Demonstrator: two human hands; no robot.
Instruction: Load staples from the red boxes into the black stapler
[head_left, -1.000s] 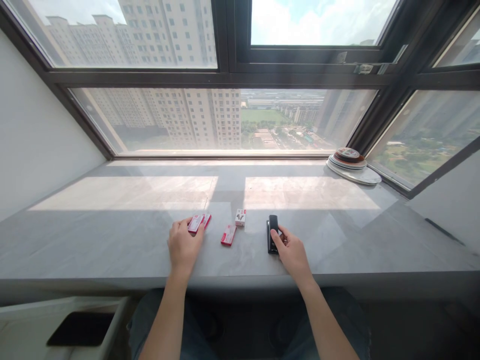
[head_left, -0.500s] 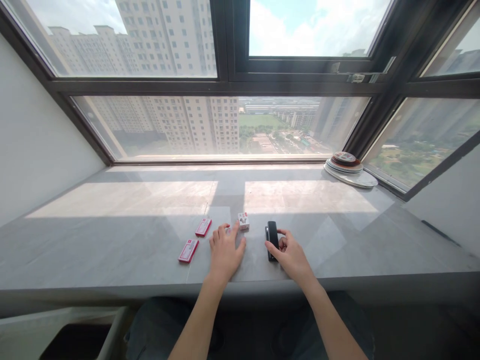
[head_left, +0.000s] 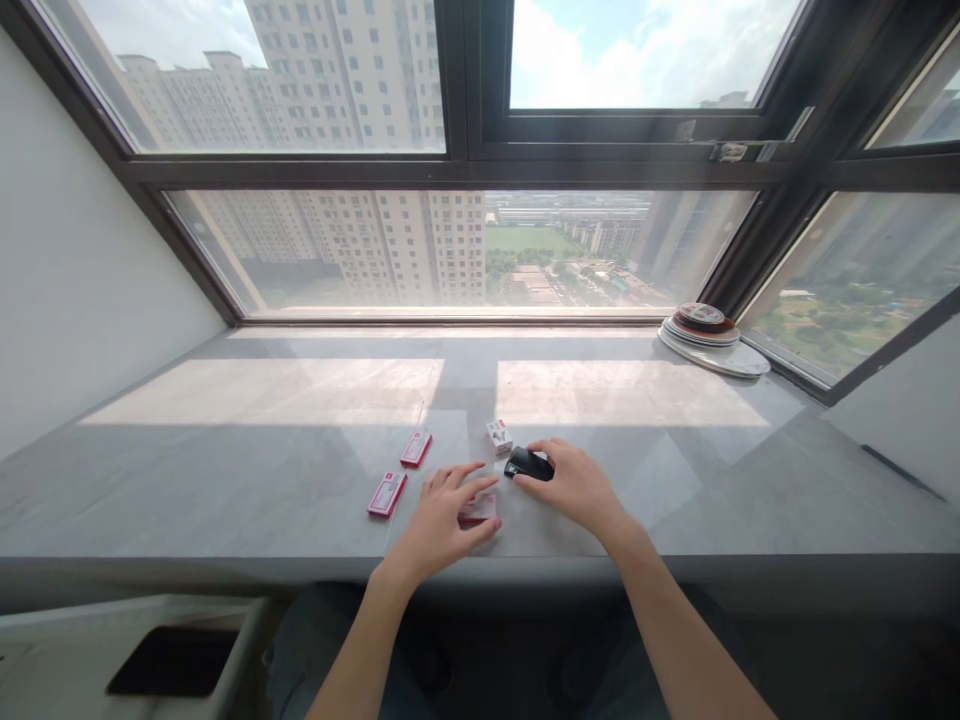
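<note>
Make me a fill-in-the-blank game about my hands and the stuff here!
The right hand holds a ____ stapler.
Besides the red box under the left hand, ____ more flat boxes lie left of it.
Outside, the field is ____.
The white box is closer to the ____ hand's thing than to the window.

Missing words: black; two; green; right.

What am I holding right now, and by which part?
Your right hand holds the black stapler by its right end, between thumb and fingers. Your left hand is spread over a red box; grip unclear.
</note>
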